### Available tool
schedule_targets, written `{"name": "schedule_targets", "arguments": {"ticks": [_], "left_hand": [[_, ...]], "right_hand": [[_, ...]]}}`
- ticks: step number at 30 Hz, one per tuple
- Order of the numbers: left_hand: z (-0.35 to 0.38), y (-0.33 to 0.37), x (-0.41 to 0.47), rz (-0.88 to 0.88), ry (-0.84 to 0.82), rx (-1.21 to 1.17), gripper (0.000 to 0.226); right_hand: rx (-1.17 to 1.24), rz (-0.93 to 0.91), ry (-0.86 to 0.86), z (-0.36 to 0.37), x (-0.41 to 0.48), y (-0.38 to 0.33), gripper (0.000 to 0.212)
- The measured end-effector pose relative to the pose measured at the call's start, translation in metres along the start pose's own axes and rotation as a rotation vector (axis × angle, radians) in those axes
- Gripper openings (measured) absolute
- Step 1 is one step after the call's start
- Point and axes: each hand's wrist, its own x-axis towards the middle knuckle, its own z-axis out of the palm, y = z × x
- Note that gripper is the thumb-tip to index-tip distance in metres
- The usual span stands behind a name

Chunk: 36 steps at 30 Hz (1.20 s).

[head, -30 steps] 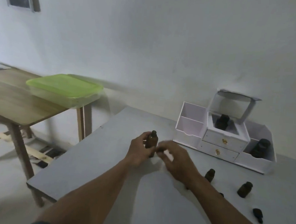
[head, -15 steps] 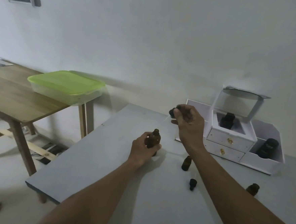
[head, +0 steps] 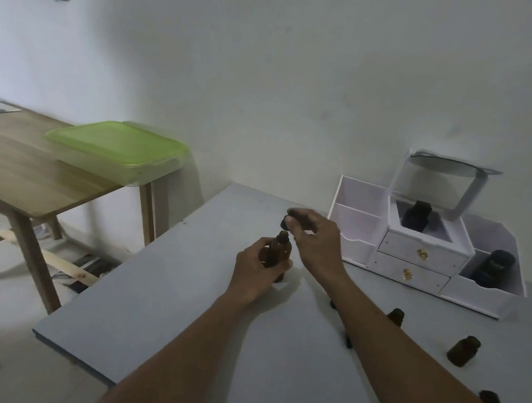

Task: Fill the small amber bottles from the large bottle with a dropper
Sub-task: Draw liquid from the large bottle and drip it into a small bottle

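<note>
Left hand (head: 255, 268) grips upright amber glass bottle (head: 279, 252) on grey tabletop (head: 163, 304); right hand (head: 314, 236) pinches small black cap (head: 286, 223) just above its neck. Likely capping or uncapping: keep bottle steady, cap square. Small amber bottles (head: 463, 350) stand right of it.

The left hand (head: 255, 271) wraps around an upright amber bottle (head: 279, 252) standing on the grey worktop (head: 169, 304), its neck uncapped. Just above and beside that neck the right hand (head: 317, 238) pinches a small dark cap (head: 286, 223) between thumb and fingers (head: 300, 214) — apart from the bottle. Two more small amber bottles (head: 463, 351) stand to the right, near a white organiser (head: 424, 253) holding dark bottles.
</note>
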Motion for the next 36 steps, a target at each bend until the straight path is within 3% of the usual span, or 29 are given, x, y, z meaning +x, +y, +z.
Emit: {"name": "schedule_targets", "arguments": {"ticks": [12, 29, 36], "left_hand": [[-0.002, -0.002, -0.002, 0.115, 0.005, -0.064, 0.042], [-0.003, -0.008, 0.003, 0.210, 0.046, -0.022, 0.030], [-0.003, -0.008, 0.004, 0.214, 0.047, -0.005, 0.036]], "right_hand": [[0.076, 0.017, 0.161, 0.025, -0.022, 0.030, 0.013], [0.038, -0.040, 0.163, 0.031, -0.015, 0.032, 0.018], [0.009, -0.021, 0.185, 0.032, -0.017, 0.027, 0.019]]}}
